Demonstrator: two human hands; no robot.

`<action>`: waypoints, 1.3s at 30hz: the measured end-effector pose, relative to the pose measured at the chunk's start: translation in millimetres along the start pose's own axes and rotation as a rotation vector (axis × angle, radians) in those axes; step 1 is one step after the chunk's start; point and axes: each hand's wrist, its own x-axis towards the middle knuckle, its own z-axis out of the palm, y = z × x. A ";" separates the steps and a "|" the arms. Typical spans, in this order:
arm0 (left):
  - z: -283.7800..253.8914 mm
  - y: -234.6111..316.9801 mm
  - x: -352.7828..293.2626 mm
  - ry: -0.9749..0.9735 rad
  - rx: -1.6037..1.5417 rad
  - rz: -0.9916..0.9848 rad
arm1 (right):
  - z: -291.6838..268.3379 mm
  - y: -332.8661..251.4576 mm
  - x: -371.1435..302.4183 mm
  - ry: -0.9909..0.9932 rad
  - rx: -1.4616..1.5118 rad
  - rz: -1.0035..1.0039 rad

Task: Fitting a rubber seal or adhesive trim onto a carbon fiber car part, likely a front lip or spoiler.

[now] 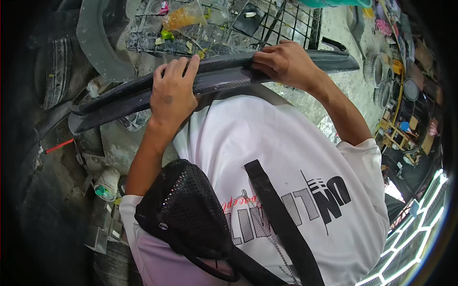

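Observation:
A long, slightly curved black trim strip (224,78) with a carbon-fibre weave and a raised lip lies crosswise in front of my chest. It looks like a vehicle body part, though its exact kind does not show. My left hand (172,90) grips it left of the middle, fingers curled over its far edge. Further right, my right hand (286,64) holds the same strip from above, with the fingertips partly hidden behind it. The strip's left end dips toward the lower left and its right end reaches past my right wrist.
Beyond the strip is a black wire-mesh rack (291,24) with a clear cup (183,15) of orange residue and scraps on it. A curved grey panel (98,40) stands at the far left. Several wheels (374,69) and clutter line the right. A black mesh bag (186,209) hangs on my chest.

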 end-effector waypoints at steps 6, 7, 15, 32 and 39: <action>1.6 -1.4 3.7 -0.041 -0.027 -0.027 | 6.6 12.1 3.5 0.090 -0.081 -0.101; 1.3 -1.0 4.1 -0.044 -0.022 -0.028 | 9.0 13.3 3.4 0.092 -0.081 -0.103; 1.8 1.0 4.2 0.004 -0.013 -0.001 | 10.8 13.0 4.2 0.054 -0.101 -0.163; 2.3 0.0 3.5 -0.004 -0.045 -0.066 | -12.3 15.3 22.5 -0.157 -0.206 -0.348; 5.7 0.7 2.5 0.036 -0.073 -0.073 | -13.0 20.1 25.5 -0.200 -0.192 -0.351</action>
